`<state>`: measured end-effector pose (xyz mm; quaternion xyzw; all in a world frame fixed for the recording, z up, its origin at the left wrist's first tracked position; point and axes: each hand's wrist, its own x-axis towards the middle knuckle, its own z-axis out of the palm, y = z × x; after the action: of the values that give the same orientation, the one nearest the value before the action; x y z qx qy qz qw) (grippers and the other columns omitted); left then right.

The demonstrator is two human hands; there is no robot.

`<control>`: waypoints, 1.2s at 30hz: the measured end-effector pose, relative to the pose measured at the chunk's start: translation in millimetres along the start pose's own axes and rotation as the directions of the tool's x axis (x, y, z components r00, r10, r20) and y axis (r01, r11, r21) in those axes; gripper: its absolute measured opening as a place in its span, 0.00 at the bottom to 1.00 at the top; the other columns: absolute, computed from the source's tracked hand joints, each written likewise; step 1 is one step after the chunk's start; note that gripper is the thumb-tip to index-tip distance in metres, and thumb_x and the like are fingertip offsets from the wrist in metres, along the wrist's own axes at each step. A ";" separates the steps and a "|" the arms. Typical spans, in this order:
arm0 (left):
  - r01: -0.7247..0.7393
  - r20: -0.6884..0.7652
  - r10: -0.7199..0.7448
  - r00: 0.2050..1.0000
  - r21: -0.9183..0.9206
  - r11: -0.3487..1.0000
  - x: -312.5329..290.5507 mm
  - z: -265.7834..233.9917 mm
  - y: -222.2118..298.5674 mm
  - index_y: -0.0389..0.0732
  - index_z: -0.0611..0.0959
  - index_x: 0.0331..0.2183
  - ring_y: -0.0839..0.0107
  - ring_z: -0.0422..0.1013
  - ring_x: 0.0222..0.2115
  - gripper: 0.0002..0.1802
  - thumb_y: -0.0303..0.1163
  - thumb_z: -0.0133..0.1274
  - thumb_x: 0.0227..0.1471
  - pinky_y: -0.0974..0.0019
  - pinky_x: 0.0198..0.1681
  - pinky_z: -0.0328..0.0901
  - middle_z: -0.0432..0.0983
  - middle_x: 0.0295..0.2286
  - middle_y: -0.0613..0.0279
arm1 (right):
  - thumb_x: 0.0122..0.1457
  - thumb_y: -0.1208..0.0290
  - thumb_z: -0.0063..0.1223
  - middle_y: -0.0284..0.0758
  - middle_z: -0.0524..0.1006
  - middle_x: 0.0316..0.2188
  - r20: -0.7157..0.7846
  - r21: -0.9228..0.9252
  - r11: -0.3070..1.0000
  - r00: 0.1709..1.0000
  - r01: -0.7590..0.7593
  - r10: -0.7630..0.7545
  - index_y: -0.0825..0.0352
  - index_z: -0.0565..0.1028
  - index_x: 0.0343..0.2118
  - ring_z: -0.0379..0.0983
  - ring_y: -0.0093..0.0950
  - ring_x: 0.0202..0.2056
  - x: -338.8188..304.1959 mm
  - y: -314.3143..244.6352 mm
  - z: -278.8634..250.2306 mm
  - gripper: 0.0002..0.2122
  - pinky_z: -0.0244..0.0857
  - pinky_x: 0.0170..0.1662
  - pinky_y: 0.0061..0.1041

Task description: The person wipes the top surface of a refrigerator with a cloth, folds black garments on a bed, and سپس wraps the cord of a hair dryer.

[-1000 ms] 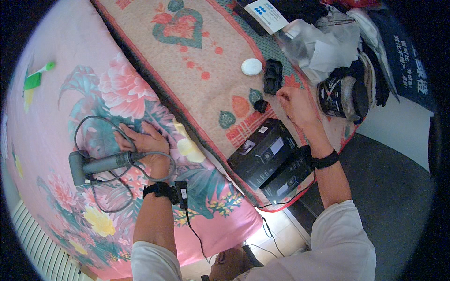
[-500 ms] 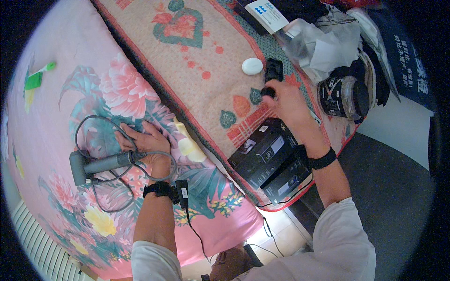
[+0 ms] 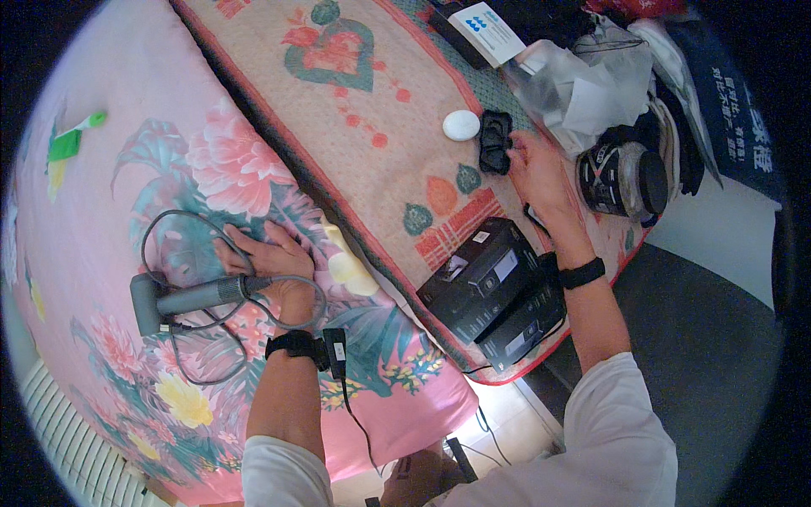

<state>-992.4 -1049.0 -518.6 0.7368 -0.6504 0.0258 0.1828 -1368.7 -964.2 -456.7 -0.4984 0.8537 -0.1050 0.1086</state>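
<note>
Case (image 3: 493, 145), black, oblong, plastic-looking, beside curled right hand (image 3: 543, 181), pinch unclear; likely light, stiff; grip sides; left hand (image 3: 274, 257) spread.

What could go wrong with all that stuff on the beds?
The grey cable loops around the left hand, so lifting that hand might tug the grey gadget along. The white oval thing lies right beside the black tray, so it could get bumped if the right hand pushes the tray. The black boxes sit near the blanket's red edge; a knock might slide them off.
</note>
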 end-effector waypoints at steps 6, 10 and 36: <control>0.022 0.001 -0.022 1.000 -0.016 1.000 -0.2 1.5 0.8 0.31 0.61 0.58 0.41 0.52 0.58 0.37 0.46 0.48 0.55 0.41 0.60 0.44 0.53 0.57 0.31 | 0.52 0.74 0.57 0.47 0.78 0.36 0.145 0.006 0.995 0.984 -0.104 0.102 0.67 0.75 0.42 0.76 0.46 0.39 17.5 26.8 8.4 0.13 0.68 0.43 0.41; 0.006 0.026 -0.005 1.000 -0.011 1.000 -1.8 3.9 -6.4 0.31 0.59 0.58 0.41 0.51 0.58 0.38 0.45 0.48 0.54 0.42 0.61 0.43 0.51 0.57 0.30 | 0.51 0.76 0.57 0.47 0.78 0.33 0.182 -0.273 0.946 0.956 -0.174 0.228 0.66 0.71 0.47 0.76 0.45 0.38 25.1 -11.7 -23.2 0.18 0.68 0.42 0.40; 0.038 0.037 -0.037 0.999 -0.032 0.999 -1.7 1.5 -0.8 0.32 0.59 0.59 0.40 0.50 0.59 0.37 0.46 0.47 0.56 0.40 0.61 0.41 0.51 0.58 0.32 | 0.51 0.47 0.58 0.54 0.77 0.41 0.110 -0.194 0.949 0.956 -0.247 0.271 0.71 0.74 0.44 0.74 0.49 0.44 42.3 -39.3 -20.8 0.29 0.68 0.48 0.39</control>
<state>-992.2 -1047.8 -520.6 0.7462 -0.6400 -0.0016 0.1834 -1362.6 -1018.7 -429.0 -0.3955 0.9084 0.0208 0.1340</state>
